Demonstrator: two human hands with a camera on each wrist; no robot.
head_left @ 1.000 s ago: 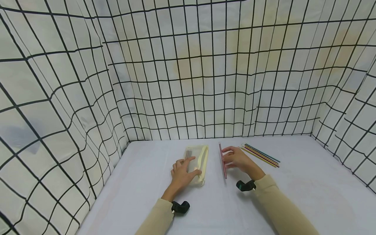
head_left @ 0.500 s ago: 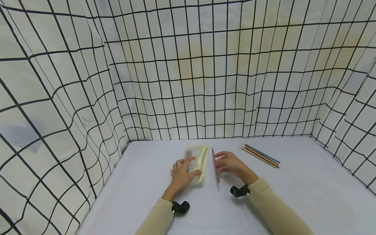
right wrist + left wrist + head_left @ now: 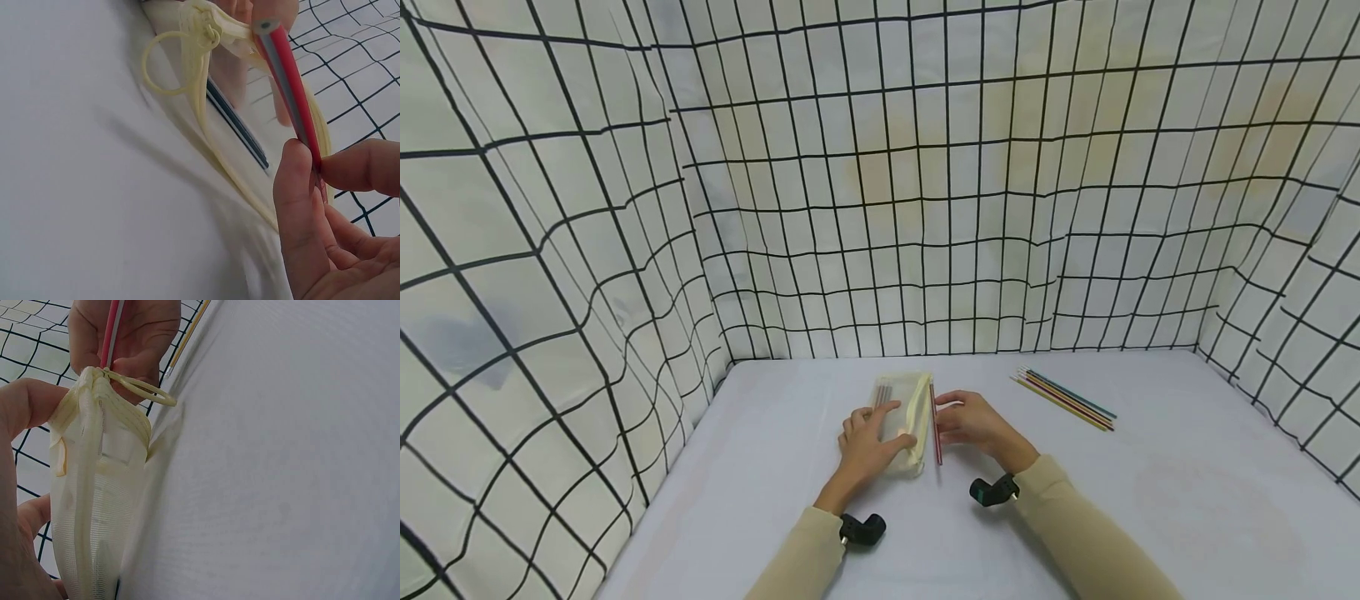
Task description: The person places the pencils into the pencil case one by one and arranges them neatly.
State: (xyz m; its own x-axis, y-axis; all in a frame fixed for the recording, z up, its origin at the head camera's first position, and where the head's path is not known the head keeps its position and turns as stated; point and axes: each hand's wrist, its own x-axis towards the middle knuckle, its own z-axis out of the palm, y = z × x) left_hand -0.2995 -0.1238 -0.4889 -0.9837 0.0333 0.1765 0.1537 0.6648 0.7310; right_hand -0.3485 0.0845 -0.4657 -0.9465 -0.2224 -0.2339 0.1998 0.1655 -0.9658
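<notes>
My left hand [image 3: 867, 450] holds a cream mesh zip pencil case [image 3: 917, 400], thumb on the zip side and fingers over the far side. In the left wrist view, the case [image 3: 94, 500] stands on edge, its sides bulging. My right hand [image 3: 977, 427] pinches a red coloured pencil [image 3: 936, 429] between thumb and fingers, right alongside the zipped edge. In the right wrist view, the flat end of the red pencil [image 3: 284, 75] points towards the case's zip end, and dark pencils [image 3: 237, 128] show inside between the cream edges.
Several coloured pencils [image 3: 1067, 400], teal, dark red and yellow among them, lie side by side at the right on the white tablecloth [image 3: 1187, 467]. A cream pull loop [image 3: 150, 62] hangs at the zip's end. White walls with black netting [image 3: 962, 208] enclose the table's back and sides.
My right hand has moved left with the red pencil, from a gap beside the case to right at its edge. The left hand and the case have stayed put.
</notes>
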